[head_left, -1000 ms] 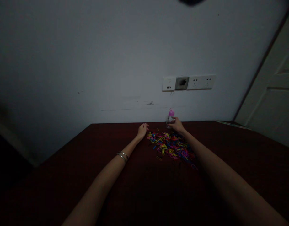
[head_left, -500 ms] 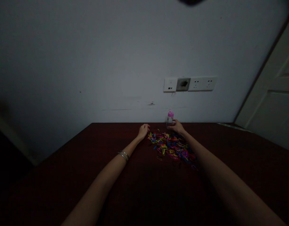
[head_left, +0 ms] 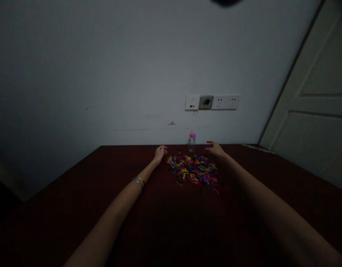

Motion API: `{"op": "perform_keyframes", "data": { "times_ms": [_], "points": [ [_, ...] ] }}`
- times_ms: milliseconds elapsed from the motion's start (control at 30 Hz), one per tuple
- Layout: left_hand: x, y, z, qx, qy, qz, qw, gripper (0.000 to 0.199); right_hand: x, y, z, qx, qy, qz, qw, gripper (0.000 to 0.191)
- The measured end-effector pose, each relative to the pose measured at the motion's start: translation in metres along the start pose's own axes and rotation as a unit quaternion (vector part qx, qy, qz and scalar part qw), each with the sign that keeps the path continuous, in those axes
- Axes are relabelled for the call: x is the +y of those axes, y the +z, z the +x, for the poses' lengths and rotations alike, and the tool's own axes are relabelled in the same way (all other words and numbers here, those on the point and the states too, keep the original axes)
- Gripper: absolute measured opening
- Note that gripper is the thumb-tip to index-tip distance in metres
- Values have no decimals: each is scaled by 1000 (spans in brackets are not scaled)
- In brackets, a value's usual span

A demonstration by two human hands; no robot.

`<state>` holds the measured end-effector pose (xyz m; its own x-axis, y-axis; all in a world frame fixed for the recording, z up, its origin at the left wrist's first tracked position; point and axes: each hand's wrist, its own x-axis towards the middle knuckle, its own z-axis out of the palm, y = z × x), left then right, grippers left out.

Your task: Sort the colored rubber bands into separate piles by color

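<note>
A clear bottle with a pink top [head_left: 191, 142] stands upright near the wall, behind a spread of small colourful clips [head_left: 198, 170]. My right hand [head_left: 215, 149] is just right of the bottle, apart from it, with thumb and fingers spread and nothing between them. To the left of the clips, my left hand [head_left: 160, 154] rests on the table with its fingers curled in; whether anything is inside them is too small to tell. Bracelets circle my left wrist.
The dark red table [head_left: 76, 193] meets a pale wall [head_left: 132, 74] at its back edge. Sockets and switches [head_left: 205, 102] sit on the wall above the bottle. A panelled door [head_left: 312, 122] stands at the right, and a flat strip [head_left: 257, 148] lies near the back right.
My right hand has let go of the bottle and moved off to its right. The bottle stands on its own. The whole view has shifted slightly, while my left hand stays beside the clips.
</note>
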<state>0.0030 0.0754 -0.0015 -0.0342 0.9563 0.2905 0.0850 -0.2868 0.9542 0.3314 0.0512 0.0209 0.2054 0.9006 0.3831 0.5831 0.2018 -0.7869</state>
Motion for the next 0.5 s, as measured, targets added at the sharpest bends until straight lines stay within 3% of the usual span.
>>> {"op": "perform_keyframes", "data": {
  "times_ms": [200,333,500],
  "points": [
    [2,-5,4,46,-37,-75,995,24,-4,-32,-50,-39,-14,-93,995,42],
    [7,-6,4,66,-49,-94,992,22,-11,-39,-84,-63,-55,-87,993,40],
    [14,-7,-2,81,-61,-94,990,21,-28,-42,-125,-73,-97,-86,989,24]
  ]
}}
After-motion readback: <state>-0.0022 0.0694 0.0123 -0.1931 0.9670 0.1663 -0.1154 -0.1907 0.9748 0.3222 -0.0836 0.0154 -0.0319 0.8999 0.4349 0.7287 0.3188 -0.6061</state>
